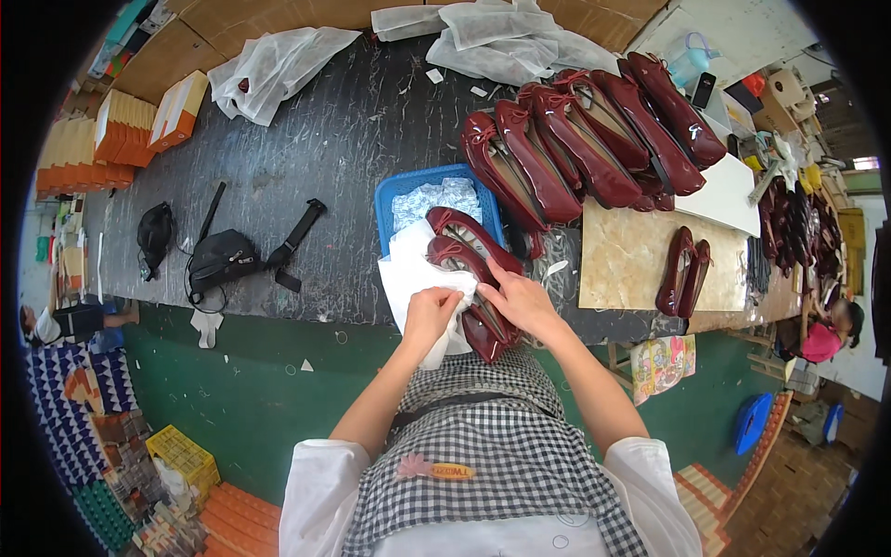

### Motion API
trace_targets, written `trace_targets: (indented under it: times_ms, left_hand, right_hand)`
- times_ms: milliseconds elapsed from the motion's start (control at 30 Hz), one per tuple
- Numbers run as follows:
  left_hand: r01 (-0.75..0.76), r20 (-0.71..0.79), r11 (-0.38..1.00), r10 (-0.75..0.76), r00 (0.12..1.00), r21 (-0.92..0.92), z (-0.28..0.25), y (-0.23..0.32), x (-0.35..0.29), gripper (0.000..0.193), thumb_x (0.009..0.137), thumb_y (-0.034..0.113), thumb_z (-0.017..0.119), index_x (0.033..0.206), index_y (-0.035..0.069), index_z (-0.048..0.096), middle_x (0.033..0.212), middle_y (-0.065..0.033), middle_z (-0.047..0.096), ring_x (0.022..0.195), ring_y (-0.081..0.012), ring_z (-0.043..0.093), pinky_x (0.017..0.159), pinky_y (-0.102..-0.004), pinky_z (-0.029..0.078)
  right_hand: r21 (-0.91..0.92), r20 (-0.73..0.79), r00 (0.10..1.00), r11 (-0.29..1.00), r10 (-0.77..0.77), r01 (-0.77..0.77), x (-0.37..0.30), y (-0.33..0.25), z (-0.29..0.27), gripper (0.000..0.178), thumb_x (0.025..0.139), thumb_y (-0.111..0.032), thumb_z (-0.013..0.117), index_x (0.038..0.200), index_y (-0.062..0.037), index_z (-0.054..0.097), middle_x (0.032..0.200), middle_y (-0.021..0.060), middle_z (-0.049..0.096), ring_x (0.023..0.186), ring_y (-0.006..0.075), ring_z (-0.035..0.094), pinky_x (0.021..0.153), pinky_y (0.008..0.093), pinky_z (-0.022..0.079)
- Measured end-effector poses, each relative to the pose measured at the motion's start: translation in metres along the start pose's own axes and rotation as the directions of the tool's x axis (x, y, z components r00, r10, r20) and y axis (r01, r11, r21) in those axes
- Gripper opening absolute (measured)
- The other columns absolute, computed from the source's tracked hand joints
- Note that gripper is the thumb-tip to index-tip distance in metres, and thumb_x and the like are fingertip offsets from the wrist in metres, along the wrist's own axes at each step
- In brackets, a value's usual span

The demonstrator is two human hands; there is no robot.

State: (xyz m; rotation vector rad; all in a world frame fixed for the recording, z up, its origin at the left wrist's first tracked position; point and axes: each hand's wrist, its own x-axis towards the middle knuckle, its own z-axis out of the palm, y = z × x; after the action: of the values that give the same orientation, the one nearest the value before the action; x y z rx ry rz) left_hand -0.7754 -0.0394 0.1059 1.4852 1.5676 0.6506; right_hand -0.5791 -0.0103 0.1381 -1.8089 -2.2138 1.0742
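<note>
In front of my body, at the table edge, are burgundy patent ballet flats [478,237] with small bows. A sheet of white paper [406,269] lies partly around and over them. My left hand [434,314] pinches the paper near a shoe's opening. My right hand [522,302] is closed around the side of a ballet flat [481,336], with its thumb close to the paper's edge. Just beyond, a blue plastic basket [382,200] holds crumpled clear-and-white packets [436,200]; the shoes cover its near side.
Many more burgundy flats [594,153] are piled at the right, and one pair [682,274] stands on a tan board [613,269]. Black pouches [225,260] lie on the dark table [306,148] at left. White wrapping sheets [278,70] and orange-and-cream boxes [125,130] are farther back.
</note>
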Motion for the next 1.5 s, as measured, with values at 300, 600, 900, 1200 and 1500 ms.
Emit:
trace_targets:
  times_ms: [300,600,900,1200,1500]
  left_hand:
    - [0.066,-0.015,0.996,-0.067,0.998,-0.053,0.003,-0.003,-0.005,0.021,0.086,0.017,0.066,0.090,-0.003,0.071,0.067,-0.0158,0.066,0.056,-0.0162,0.060,0.054,-0.0306,0.045]
    - [0.122,-0.010,0.990,-0.123,0.992,-0.068,0.005,-0.008,-0.008,0.022,0.085,0.018,0.066,0.091,-0.003,0.071,0.070,-0.0166,0.068,0.058,-0.0166,0.062,0.056,-0.0305,0.047]
    - [0.077,-0.022,0.996,-0.078,0.997,-0.042,0.004,-0.009,-0.007,0.022,0.085,0.018,0.066,0.091,-0.003,0.071,0.069,-0.0158,0.067,0.057,-0.0149,0.061,0.055,-0.0304,0.046]
    - [0.089,-0.026,0.995,-0.090,0.996,-0.039,0.008,-0.023,-0.010,0.020,0.085,0.016,0.065,0.090,-0.002,0.071,0.069,-0.0157,0.067,0.057,-0.0151,0.061,0.055,-0.0304,0.045]
    - [0.069,-0.015,0.996,-0.070,0.997,-0.052,0.004,-0.019,-0.010,0.021,0.085,0.018,0.064,0.088,-0.002,0.070,0.075,-0.0207,0.066,0.065,-0.0303,0.066,0.060,-0.0357,0.048]
  right_hand:
    - [-0.075,0.052,0.999,0.997,-0.015,0.019,-0.002,-0.013,-0.009,0.048,0.088,-0.042,0.056,0.129,-0.0178,0.056,0.100,0.0135,0.064,0.087,0.0342,0.064,0.077,0.0446,0.051]
    - [0.139,0.158,0.982,0.983,0.101,-0.124,-0.008,-0.012,-0.015,0.045,0.087,-0.035,0.060,0.128,-0.0177,0.056,0.094,0.0114,0.063,0.085,0.0307,0.063,0.074,0.0424,0.050]
    - [0.000,0.135,0.990,1.000,-0.027,0.027,-0.006,-0.011,-0.010,0.047,0.088,-0.030,0.058,0.133,-0.0174,0.052,0.094,0.0119,0.062,0.089,0.0336,0.062,0.077,0.0435,0.050]
    - [0.928,0.157,0.982,0.324,0.102,-0.182,-0.018,0.039,-0.007,0.038,0.087,-0.012,0.064,0.121,-0.0106,0.046,0.076,-0.0012,0.055,0.066,0.0070,0.052,0.060,0.0238,0.045]
    - [-0.369,-0.059,0.790,0.722,0.610,-0.585,-0.083,0.174,0.077,0.090,0.082,-0.007,0.053,0.150,-0.0094,-0.006,0.084,0.0205,0.069,0.073,0.0345,0.068,0.065,0.0451,0.054]
